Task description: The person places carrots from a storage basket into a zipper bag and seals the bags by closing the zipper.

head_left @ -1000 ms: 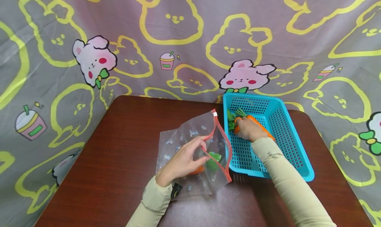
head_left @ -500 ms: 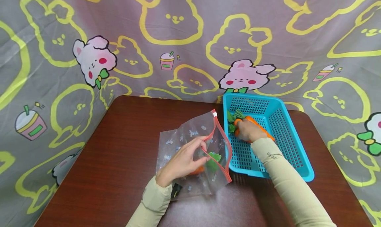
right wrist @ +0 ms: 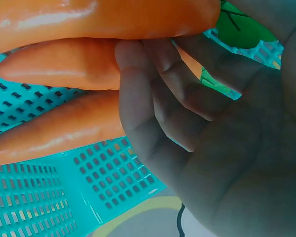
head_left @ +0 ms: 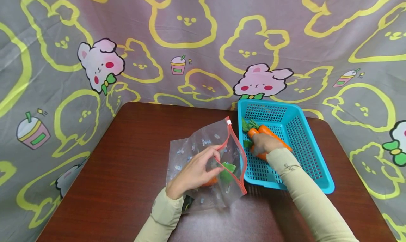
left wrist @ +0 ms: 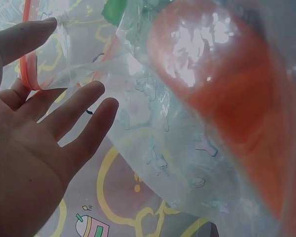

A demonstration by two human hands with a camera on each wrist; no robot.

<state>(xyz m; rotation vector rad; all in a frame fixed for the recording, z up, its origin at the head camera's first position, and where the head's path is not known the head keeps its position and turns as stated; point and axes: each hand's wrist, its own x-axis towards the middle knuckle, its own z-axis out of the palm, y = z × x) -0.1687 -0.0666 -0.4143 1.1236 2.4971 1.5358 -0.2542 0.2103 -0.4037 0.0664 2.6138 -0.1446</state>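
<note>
picking seems the step in hand: my left grip [head_left: 198, 168] pinches the gaping bag [head_left: 207, 138], my right grip [head_left: 264, 143] curls round a carrot [right wrist: 108, 22] in the basket [head_left: 317, 157], and next i should lift it across and inside.

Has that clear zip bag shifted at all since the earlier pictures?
No. In the head view, the clear zip bag shows no visible shift in any direction against the brown tabletop.
</note>
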